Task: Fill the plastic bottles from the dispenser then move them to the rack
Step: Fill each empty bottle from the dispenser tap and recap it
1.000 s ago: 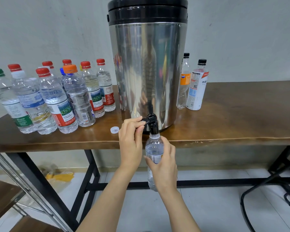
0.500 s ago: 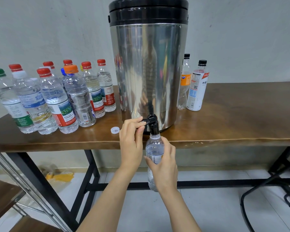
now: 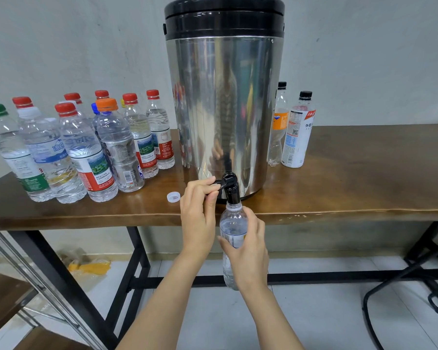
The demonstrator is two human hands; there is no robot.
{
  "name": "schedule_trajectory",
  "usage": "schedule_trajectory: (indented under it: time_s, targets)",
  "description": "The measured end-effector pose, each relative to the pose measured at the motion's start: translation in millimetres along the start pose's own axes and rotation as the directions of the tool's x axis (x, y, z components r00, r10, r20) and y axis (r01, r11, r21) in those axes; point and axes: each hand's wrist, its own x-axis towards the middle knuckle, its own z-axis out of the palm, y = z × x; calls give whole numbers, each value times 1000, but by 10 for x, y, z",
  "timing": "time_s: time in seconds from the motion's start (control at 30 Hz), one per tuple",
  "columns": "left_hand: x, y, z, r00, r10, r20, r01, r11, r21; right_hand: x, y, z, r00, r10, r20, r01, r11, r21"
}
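Below the tap (image 3: 232, 192), right hand (image 3: 249, 251) wraps the bottle (image 3: 232, 222) upright — left hand (image 3: 197, 218) pinches the lever (image 3: 218, 184).

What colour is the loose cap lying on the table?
White; the small plastic cap shows best in the head view.

1. Site type: plain indoor workroom or utility room.
2. Walls and floor: bare grey plaster wall (image 3: 86, 46); pale tiled floor (image 3: 314, 324).
3. Furniture: wooden table (image 3: 364, 173) on a black metal frame, carrying a large steel dispenser (image 3: 223, 109) and grouped capped bottles (image 3: 84, 152).
4. Left edge: metal rack (image 3: 3, 294) with wooden shelves.
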Motion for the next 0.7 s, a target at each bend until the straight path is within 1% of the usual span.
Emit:
schedule_trajectory:
  time_s: [0.7]
  targets:
    - [-5,4,0,1000,-4,-5,4,1000,-15,0,-6,4,1000,8,1,-8,1000,7]
